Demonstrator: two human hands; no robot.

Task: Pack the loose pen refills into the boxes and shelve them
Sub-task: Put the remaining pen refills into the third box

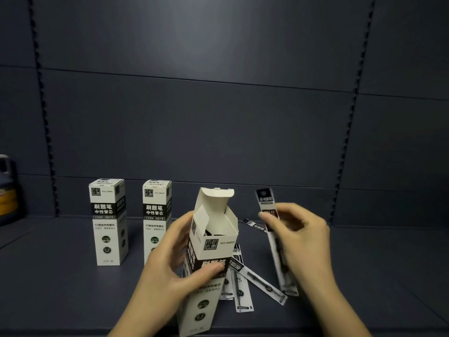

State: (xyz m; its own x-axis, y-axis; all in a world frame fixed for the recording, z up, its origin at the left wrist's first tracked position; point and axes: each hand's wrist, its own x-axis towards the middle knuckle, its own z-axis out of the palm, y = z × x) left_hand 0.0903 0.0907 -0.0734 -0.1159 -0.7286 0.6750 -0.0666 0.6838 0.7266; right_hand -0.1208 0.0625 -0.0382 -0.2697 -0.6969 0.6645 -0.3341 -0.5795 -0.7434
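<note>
My left hand (170, 266) grips a white and black refill box (213, 242) with its top flaps open, tilted slightly over the dark shelf. Dark refill ends show inside it. My right hand (298, 237) pinches a long packaged pen refill (267, 203), held nearly upright to the right of the box's opening. Several loose packaged refills (257, 278) lie on the shelf behind and beside the box. Another refill (254, 224) lies further back, partly behind my right hand.
Two closed refill boxes stand upright on the shelf (60, 276) at the left, one (108, 221) and another (156, 215) partly behind my left hand. A dark bottle (7, 190) stands at the far left edge. The slotted back panel (218, 117) rises behind.
</note>
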